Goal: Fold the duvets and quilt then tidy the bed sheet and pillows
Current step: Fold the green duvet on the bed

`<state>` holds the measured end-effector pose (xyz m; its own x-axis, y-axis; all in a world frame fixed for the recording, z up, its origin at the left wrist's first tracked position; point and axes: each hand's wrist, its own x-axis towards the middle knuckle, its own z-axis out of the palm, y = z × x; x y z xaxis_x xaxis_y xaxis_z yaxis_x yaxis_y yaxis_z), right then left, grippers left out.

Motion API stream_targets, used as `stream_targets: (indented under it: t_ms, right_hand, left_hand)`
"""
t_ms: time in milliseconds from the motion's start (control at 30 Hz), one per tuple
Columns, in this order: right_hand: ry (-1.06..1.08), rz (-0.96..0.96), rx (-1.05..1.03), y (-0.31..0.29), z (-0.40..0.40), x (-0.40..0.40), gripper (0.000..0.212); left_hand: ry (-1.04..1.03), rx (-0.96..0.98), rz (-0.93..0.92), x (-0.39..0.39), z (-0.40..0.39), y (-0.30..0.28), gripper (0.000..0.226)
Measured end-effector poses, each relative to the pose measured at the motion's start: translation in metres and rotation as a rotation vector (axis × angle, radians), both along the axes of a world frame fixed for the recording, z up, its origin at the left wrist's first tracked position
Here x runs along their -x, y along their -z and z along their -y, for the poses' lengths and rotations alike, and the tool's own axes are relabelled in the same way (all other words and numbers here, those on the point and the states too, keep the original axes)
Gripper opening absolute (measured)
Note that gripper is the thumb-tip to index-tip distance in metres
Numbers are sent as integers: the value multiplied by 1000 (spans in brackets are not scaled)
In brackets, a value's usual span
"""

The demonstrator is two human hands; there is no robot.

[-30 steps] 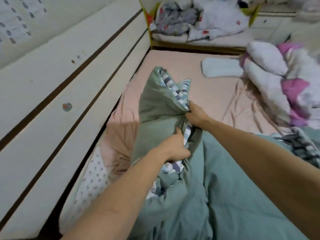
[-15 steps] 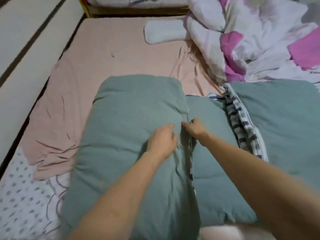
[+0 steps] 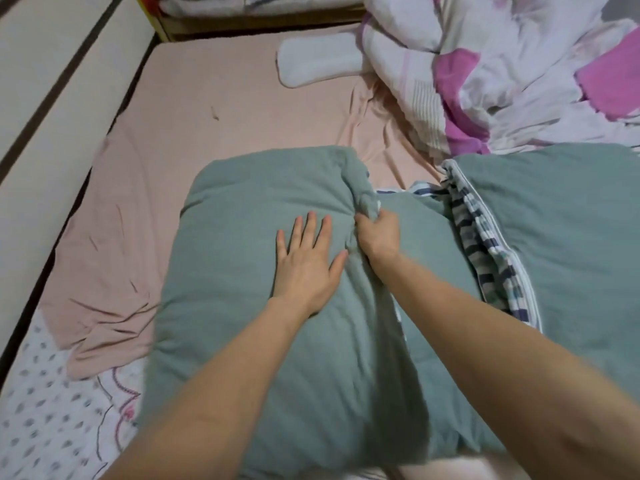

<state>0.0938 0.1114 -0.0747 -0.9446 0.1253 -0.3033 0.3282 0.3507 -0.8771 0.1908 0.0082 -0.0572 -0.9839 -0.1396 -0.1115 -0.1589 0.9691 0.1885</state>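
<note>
From the head camera, a green duvet (image 3: 242, 306) lies across the near part of the bed, folded over so that one thick layer sits on the left and another spreads to the right, with a striped blue-and-white lining (image 3: 485, 251) showing along the seam between them. The left hand (image 3: 306, 263) rests flat on top of the left fold, palm down, its fingers straight and spread wide, pressing the fabric. Just beside it, the right hand (image 3: 379, 233) has its fingers curled tight around a bunched ridge of the green duvet at the edge of the fold, gripping the cloth. Both forearms reach in from the bottom of the view. Under the duvet is a pink bed sheet (image 3: 242, 98), rumpled on the left, where its edge is pulled up to show a white spotted mattress cover (image 3: 45, 410). Near the top lies a flat pale pillow (image 3: 315, 65), and touching its right end is a crumpled white and pink quilt (image 3: 502, 71) heaped in the far right corner. A cream wall panel (image 3: 41, 81) runs along the left side of the bed.
</note>
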Motion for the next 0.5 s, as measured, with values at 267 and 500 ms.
stream_targets:
  t_ms: [267,500]
  right_hand:
    - [-209,362,-112,42,-61,-12,58]
    - [-264,368,-14,24,-66,-72,75]
  left_hand:
    - [87,139,150,3,-9,31,70]
    - [52,117,201,-9,9,15,69]
